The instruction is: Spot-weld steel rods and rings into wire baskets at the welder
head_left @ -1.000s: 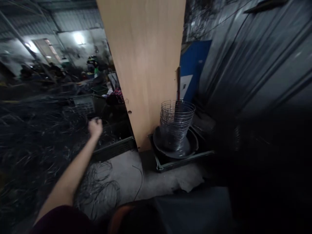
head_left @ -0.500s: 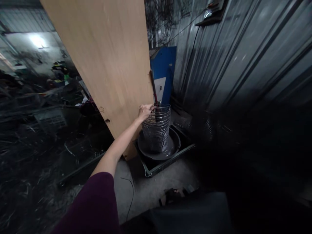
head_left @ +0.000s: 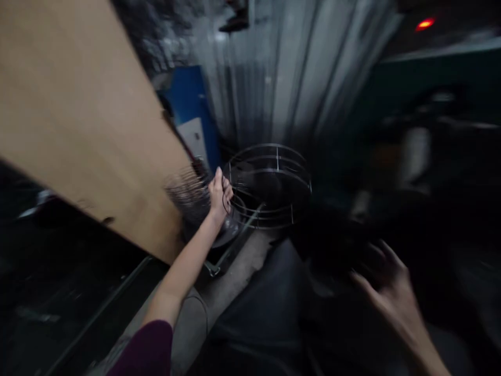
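My left hand is closed around a thin wire ring at the left side of a round wire frame. This frame has several hoops joined by short upright wires. Behind and left of the hand stands a blurred stack of wire rings on a dark round base. At the lower right my right hand has its thumb and fingers apart, with nothing in it that I can see; the surroundings there are dark.
A wooden board leans at the left. Behind the stack is a blue cabinet, before a corrugated metal wall. A metal-edged frame lies on the floor. Blurred machinery stands at the right.
The view has swung right. My left hand has moved away from the top of the ring stack, and the round wire frame now hangs beside it. My right hand has come into view.
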Tool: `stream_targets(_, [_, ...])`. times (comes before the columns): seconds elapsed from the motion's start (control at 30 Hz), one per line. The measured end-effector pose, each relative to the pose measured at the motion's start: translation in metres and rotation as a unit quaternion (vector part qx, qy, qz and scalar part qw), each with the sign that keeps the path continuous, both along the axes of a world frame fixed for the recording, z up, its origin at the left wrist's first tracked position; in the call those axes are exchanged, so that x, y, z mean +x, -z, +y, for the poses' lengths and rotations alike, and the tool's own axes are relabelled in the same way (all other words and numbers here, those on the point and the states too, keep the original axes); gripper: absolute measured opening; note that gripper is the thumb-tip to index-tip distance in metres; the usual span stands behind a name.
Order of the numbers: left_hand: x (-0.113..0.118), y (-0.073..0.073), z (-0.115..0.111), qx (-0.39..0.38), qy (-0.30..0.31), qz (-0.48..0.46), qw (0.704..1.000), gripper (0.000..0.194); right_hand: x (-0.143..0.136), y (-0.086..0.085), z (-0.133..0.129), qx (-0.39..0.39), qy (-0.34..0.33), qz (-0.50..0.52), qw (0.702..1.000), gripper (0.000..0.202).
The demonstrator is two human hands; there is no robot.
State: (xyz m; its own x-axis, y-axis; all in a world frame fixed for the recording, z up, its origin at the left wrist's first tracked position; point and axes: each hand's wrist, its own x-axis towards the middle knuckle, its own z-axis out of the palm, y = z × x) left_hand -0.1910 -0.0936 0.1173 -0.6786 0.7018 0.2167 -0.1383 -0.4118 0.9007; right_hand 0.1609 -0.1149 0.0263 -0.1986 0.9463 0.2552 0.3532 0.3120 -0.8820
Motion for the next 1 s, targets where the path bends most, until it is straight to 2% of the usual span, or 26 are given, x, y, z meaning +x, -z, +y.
stream_targets(0.03, [0.034, 0.024, 0.006, -0.022, 0.059, -0.027, 0.998, 0.049, 0.006, -0.005, -0.005, -0.005, 0.007, 0.027, 1.0, 0.096])
stream_targets(0.1, [0.093, 0.068, 0.01, -0.076, 0.157, -0.058, 0.983, 0.05, 0.017, -0.011, -0.007, -0.017, -0.022, 0.067, 0.997, 0.11])
stream_targets(0.17, [0.132, 0.107, 0.006, -0.128, 0.217, -0.022, 0.968, 0.048, 0.035, -0.005, -0.006, -0.041, -0.03, 0.046, 0.998, 0.111])
stream_targets(0.2, [0.143, 0.124, 0.003, -0.146, 0.227, 0.023, 0.963, 0.047, 0.047, 0.003, -0.008, -0.045, -0.021, 0.031, 0.998, 0.108])
stream_targets(0.3, [0.156, 0.169, -0.001, -0.199, 0.283, 0.228, 0.91, 0.048, 0.079, 0.04, -0.029, -0.061, 0.016, -0.024, 0.998, 0.096])
stream_targets(0.37, [0.159, 0.192, -0.008, -0.152, 0.359, 0.306, 0.869, 0.067, 0.092, 0.065, -0.047, -0.093, 0.029, -0.061, 0.993, 0.095])
stream_targets(0.4, [0.162, 0.2, -0.013, -0.13, 0.4, 0.356, 0.835, 0.078, 0.098, 0.073, -0.054, -0.111, 0.027, -0.075, 0.991, 0.098])
stream_targets(0.47, [0.171, 0.208, -0.024, -0.122, 0.431, 0.448, 0.773, 0.092, 0.117, 0.079, -0.058, -0.134, -0.017, -0.095, 0.986, 0.1])
stream_targets(0.53, [0.182, 0.207, -0.029, -0.155, 0.411, 0.508, 0.741, 0.087, 0.153, 0.074, -0.047, -0.139, -0.043, -0.128, 0.981, 0.086])
stream_targets(0.57, [0.187, 0.204, -0.028, -0.172, 0.4, 0.521, 0.734, 0.081, 0.177, 0.07, -0.036, -0.149, -0.017, -0.172, 0.974, 0.071])
stream_targets(0.6, [0.19, 0.201, -0.025, -0.185, 0.397, 0.527, 0.729, 0.075, 0.203, 0.067, -0.024, -0.165, 0.04, -0.227, 0.959, 0.057])
stream_targets(0.63, [0.192, 0.197, -0.021, -0.192, 0.398, 0.53, 0.724, 0.071, 0.23, 0.066, -0.011, -0.197, 0.124, -0.301, 0.925, 0.046])
stream_targets(0.67, [0.193, 0.194, -0.016, -0.194, 0.4, 0.537, 0.717, 0.068, 0.256, 0.067, 0.0, -0.239, 0.188, -0.372, 0.877, 0.041])
stream_targets(0.73, [0.192, 0.189, -0.007, -0.18, 0.395, 0.557, 0.708, 0.064, 0.3, 0.076, 0.015, -0.297, 0.235, -0.438, 0.816, 0.04])
stream_targets(0.77, [0.19, 0.188, -0.004, -0.167, 0.389, 0.567, 0.707, 0.062, 0.316, 0.084, 0.019, -0.315, 0.233, -0.451, 0.802, 0.04])
stream_targets(0.83, [0.188, 0.189, -0.002, -0.136, 0.382, 0.58, 0.706, 0.062, 0.336, 0.099, 0.019, -0.331, 0.216, -0.462, 0.794, 0.039])
stream_targets(0.9, [0.184, 0.193, -0.004, -0.114, 0.378, 0.578, 0.714, 0.067, 0.344, 0.112, 0.015, -0.333, 0.202, -0.471, 0.792, 0.036])
stream_targets(1.0, [0.175, 0.195, -0.012, -0.119, 0.368, 0.562, 0.731, 0.074, 0.351, 0.121, 0.009, -0.331, 0.202, -0.472, 0.792, 0.037])
